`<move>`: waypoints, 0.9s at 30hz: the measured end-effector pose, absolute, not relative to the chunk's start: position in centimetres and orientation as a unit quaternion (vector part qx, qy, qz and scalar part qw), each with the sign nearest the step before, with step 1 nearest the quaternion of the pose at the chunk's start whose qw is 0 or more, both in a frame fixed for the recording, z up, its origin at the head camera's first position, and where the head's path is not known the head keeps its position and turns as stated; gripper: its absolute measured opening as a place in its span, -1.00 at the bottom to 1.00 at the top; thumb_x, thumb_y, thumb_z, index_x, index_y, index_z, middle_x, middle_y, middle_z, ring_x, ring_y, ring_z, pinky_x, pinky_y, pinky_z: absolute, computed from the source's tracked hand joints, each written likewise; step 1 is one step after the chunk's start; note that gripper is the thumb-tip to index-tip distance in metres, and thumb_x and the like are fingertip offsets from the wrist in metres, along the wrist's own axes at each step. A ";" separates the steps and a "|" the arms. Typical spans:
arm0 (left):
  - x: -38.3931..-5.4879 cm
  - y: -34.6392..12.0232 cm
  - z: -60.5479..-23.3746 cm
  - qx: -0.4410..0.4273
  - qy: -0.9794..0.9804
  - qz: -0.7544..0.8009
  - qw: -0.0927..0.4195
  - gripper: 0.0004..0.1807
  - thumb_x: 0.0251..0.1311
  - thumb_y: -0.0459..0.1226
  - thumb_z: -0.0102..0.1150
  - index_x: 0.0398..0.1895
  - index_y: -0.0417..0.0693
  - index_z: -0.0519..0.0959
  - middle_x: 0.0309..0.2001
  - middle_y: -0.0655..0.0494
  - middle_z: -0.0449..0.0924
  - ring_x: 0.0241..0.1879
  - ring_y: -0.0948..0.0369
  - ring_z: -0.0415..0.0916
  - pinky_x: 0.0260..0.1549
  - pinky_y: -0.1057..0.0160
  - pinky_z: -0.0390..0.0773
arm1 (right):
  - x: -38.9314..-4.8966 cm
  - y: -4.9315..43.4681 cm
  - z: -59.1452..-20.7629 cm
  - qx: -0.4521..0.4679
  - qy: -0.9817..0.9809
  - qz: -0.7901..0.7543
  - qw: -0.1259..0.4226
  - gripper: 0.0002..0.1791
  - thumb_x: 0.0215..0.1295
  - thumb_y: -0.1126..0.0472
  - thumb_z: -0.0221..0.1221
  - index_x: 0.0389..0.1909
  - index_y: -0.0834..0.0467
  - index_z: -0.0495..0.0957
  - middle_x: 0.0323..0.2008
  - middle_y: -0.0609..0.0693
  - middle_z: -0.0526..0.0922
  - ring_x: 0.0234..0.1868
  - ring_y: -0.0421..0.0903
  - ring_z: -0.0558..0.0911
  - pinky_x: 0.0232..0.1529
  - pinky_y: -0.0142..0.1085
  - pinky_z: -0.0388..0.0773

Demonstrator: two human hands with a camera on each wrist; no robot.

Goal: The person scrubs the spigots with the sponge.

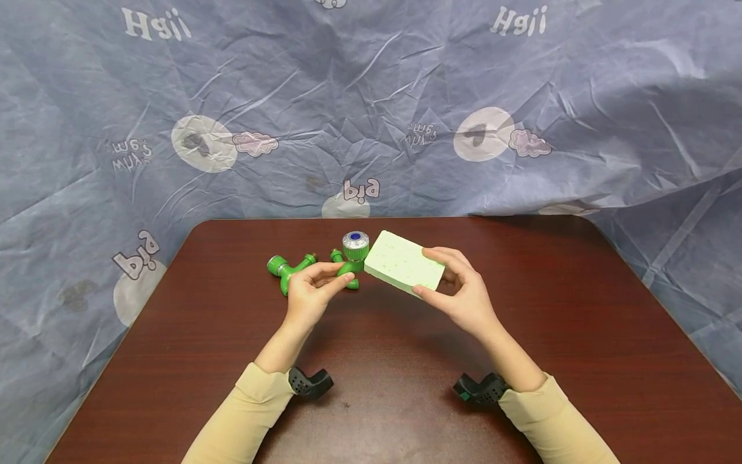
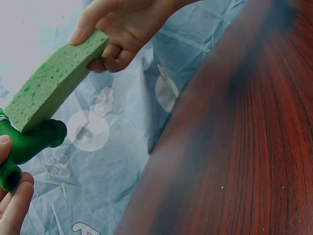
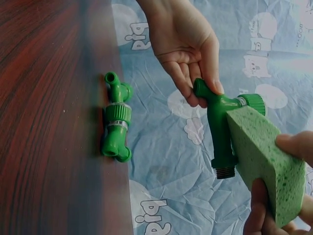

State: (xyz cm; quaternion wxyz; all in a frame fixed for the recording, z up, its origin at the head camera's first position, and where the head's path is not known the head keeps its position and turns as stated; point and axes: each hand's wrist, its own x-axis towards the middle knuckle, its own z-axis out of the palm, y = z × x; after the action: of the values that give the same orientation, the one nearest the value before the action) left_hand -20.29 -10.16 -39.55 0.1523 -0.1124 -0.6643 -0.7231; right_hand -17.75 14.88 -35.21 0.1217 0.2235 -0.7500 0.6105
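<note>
My left hand (image 1: 307, 296) pinches a green tap (image 1: 350, 266) by one of its open ends, thumb against fingers. The tap has a ribbed knob with a silver and blue cap, and a threaded end shows in the right wrist view. A pale green, pitted sponge (image 1: 400, 261) is gripped by my right hand (image 1: 464, 290), thumb on one side and fingers on the other. The sponge's (image 2: 58, 81) far end sits right at the body of the tap (image 2: 29, 142). Behind my left hand, another green tap (image 1: 285, 270) lies on the table, partly covered.
A second green piece (image 1: 351, 284) shows on the table (image 1: 371, 361) just beyond the held tap. Around the table's back and sides hangs a wrinkled blue-grey printed cloth (image 1: 371, 96). Both wrists wear black camera mounts (image 1: 310, 383).
</note>
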 end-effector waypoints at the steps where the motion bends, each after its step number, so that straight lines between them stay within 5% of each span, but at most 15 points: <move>1: -20.3 -10.1 -39.5 -0.114 -0.664 -0.723 0.154 -0.73 -0.08 -0.53 0.37 -0.25 -0.46 0.61 -0.34 -0.27 0.65 -0.43 0.27 0.65 -0.42 0.35 0.63 | -17.6 14.8 -35.0 0.216 -0.754 0.607 0.126 -0.39 -0.06 0.56 0.32 0.12 0.42 0.42 0.09 0.23 0.37 -0.30 -0.16 0.60 -0.31 -0.44 0.60; 14: -20.3 -10.0 -39.9 -0.123 -0.661 -0.724 0.154 -0.74 -0.09 -0.54 0.37 -0.26 -0.47 0.61 -0.34 -0.33 0.63 -0.43 0.29 0.64 -0.42 0.36 0.62 | -17.5 14.8 -34.2 0.122 -0.754 0.613 0.200 -0.37 -0.06 0.54 0.33 0.14 0.41 0.42 0.07 0.17 0.37 -0.35 -0.25 0.56 -0.33 -0.53 0.53; 27: -19.8 -9.8 -39.2 -0.126 -0.661 -0.726 0.140 -0.74 -0.08 -0.55 0.35 -0.25 -0.50 0.60 -0.36 -0.18 0.67 -0.43 0.30 0.64 -0.41 0.36 0.62 | -17.8 14.9 -35.1 0.155 -0.762 0.607 0.165 -0.36 -0.02 0.50 0.33 0.17 0.36 0.41 0.11 0.16 0.34 -0.29 -0.24 0.57 -0.29 -0.50 0.53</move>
State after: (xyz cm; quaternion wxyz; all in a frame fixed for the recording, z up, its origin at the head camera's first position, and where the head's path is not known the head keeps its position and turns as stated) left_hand -19.75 -9.77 -39.18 0.1405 -0.1262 -0.6614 -0.7259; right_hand -17.81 14.89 -35.05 0.1652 0.1547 -0.7617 0.6071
